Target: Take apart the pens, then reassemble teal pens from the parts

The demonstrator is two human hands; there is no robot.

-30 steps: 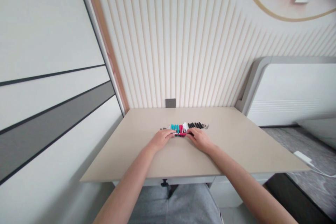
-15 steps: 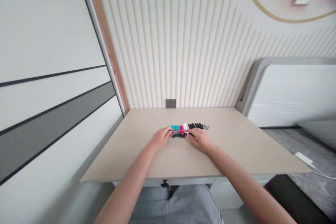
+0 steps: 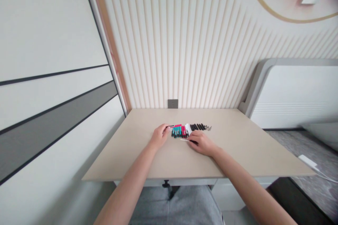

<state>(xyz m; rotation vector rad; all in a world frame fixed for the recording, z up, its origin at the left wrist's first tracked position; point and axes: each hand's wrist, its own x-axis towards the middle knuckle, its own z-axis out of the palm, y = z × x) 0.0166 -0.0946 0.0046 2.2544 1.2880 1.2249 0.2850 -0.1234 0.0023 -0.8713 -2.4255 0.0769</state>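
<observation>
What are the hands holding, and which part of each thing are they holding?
The left hand holds a red-and-black pen-like stick by its dark end. The right hand holds a thin white-and-black piece, apparently by its black end.

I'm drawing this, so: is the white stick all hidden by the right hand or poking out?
Poking out: the white stick shows to the left of the right hand. I can't tell where its other end is.
</observation>
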